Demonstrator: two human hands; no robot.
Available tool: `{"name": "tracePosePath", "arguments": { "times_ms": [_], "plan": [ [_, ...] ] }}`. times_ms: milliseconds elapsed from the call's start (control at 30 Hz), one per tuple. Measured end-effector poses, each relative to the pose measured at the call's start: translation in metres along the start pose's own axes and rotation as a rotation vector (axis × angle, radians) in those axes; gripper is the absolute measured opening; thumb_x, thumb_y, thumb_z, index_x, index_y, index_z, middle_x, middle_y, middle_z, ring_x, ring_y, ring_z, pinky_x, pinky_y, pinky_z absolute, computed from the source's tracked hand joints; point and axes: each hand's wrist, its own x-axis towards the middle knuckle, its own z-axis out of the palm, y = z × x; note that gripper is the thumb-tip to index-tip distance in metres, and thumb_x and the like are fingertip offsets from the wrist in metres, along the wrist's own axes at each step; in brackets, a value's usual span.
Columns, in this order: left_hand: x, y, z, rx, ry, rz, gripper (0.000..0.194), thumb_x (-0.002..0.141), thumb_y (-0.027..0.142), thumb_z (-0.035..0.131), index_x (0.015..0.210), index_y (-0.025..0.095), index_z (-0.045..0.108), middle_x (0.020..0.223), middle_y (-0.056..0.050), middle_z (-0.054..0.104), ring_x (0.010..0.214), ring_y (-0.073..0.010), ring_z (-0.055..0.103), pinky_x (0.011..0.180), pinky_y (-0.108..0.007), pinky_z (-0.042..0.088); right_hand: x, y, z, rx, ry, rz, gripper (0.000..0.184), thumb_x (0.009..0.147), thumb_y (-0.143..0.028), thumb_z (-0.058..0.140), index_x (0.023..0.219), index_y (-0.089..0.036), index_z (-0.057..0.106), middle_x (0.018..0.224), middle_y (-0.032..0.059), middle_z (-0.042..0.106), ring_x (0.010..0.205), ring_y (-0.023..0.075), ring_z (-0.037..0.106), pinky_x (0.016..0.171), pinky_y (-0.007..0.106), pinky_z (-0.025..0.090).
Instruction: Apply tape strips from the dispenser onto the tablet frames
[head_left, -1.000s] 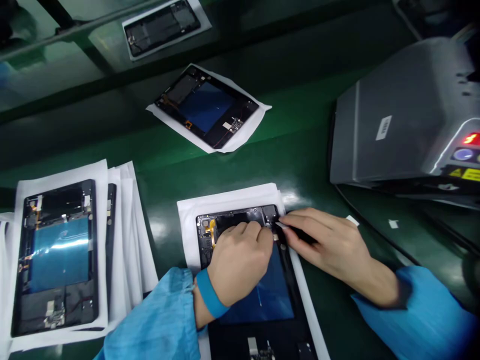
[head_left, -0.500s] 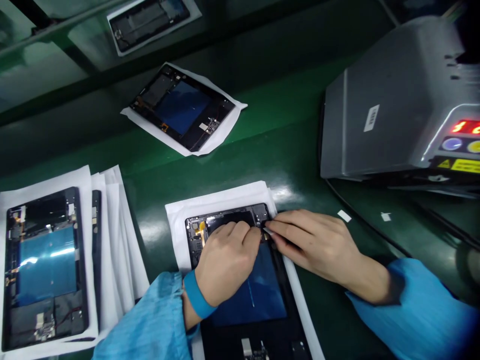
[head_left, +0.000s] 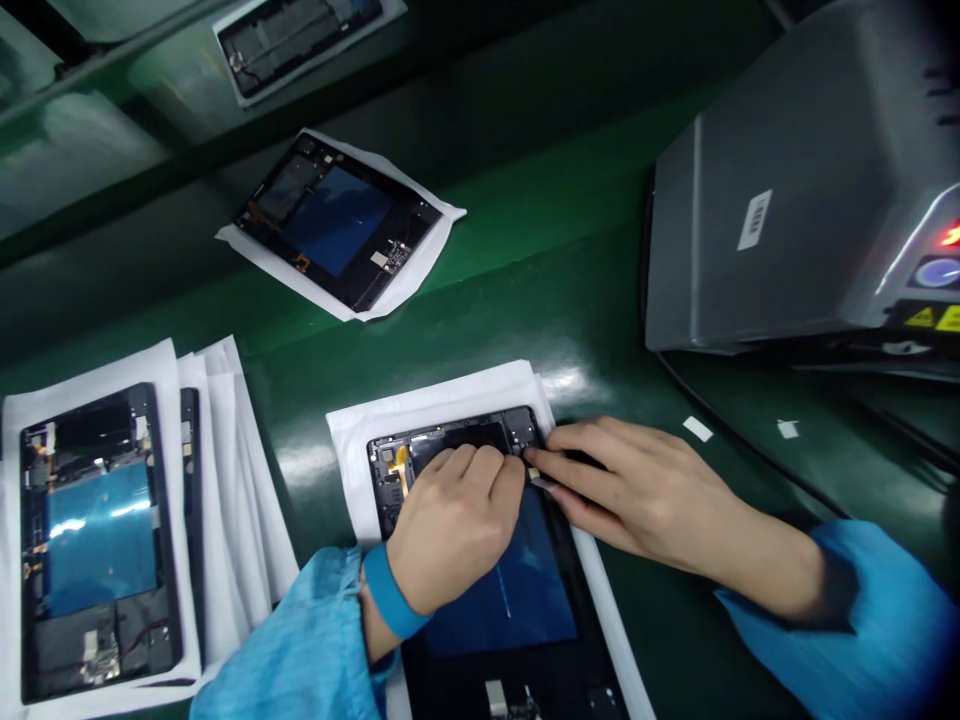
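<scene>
An opened tablet [head_left: 517, 640] with a blue battery lies on white sheets in front of me. My left hand [head_left: 459, 515], with a blue band at its wrist, rests over the tablet's upper part. Its fingers are curled down, and whatever they pinch is hidden beneath them. At the tablet's upper right edge, my right hand [head_left: 637, 490] is closed on a small flat grey piece [head_left: 543, 484] by thumb and fingers. The index fingertip touches the board area near the left hand. A yellow-orange flex cable [head_left: 402, 462] shows left of my left hand.
A stack of white sheets [head_left: 240, 520] with another opened tablet [head_left: 97, 540] stands at left. Farther back lies one more tablet [head_left: 337, 220] on paper. A grey machine [head_left: 757, 200] with a cable fills the right, near small white pieces [head_left: 697, 428].
The right hand's thumb has moved slightly down and apart from its index finger, and the grey piece shows more. The left hand keeps its place. The camera view has shifted a little.
</scene>
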Motion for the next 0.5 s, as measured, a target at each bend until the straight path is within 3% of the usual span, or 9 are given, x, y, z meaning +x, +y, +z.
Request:
{"name": "tracePosePath", "arguments": {
  "times_ms": [200, 500],
  "plan": [
    [0.0, -0.002, 0.003, -0.032, 0.005, -0.017, 0.01, 0.091, 0.011, 0.049, 0.088, 0.013, 0.059, 0.077, -0.004, 0.055, 0.068, -0.0199, 0.05, 0.062, -0.034, 0.046, -0.001, -0.001, -0.001, -0.033, -0.037, -0.012, 0.025, 0.092, -0.025, 0.048, 0.104, -0.014, 0.067, 0.094, 0.0081, 0.064, 0.083, 0.0165, 0.058, 0.068, 0.029, 0.051],
    [0.0, 0.0, 0.004, -0.023, 0.015, -0.06, 0.017, 0.093, 0.013, 0.045, 0.082, 0.015, 0.058, 0.076, -0.003, 0.055, 0.069, -0.0182, 0.052, 0.064, -0.032, 0.047, -0.004, -0.013, 0.002, -0.2, -0.09, 0.003, 0.033, 0.09, -0.027, 0.05, 0.114, -0.01, 0.063, 0.097, 0.0089, 0.064, 0.084, 0.0205, 0.056, 0.068, 0.034, 0.046]
  ]
}}
